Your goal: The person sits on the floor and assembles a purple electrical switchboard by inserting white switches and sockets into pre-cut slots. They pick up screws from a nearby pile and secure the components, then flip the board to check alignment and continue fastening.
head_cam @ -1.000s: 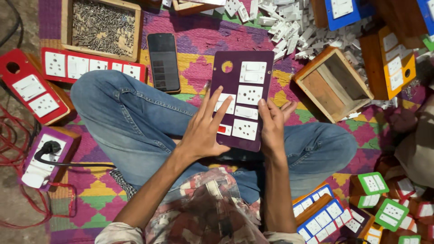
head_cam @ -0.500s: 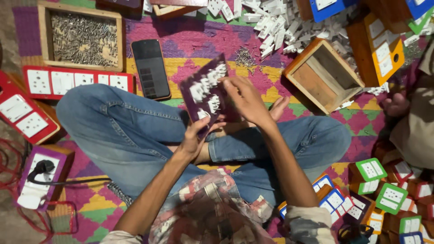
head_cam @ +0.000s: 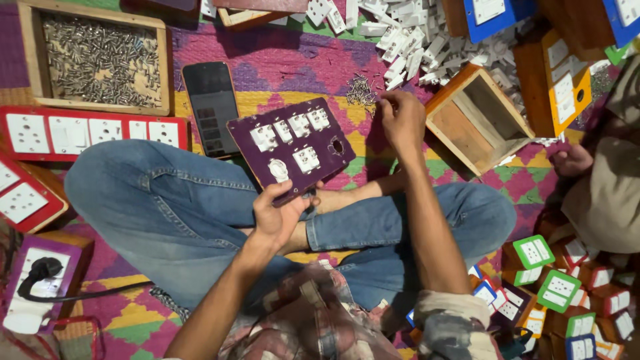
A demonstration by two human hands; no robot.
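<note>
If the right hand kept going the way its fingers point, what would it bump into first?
Most likely the small heap of screws on the woven mat. The right hand points up and to the left, fingertips right beside that heap. Whether they already touch it is hard to tell from this one view.

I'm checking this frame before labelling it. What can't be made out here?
- Right hand fingertips at the loose screws: whether one is pinched is too small to tell.
- Purple panel underside: faces away; left hand covers its lower edge.
- Neighbouring person: cut off by right edge.
</note>
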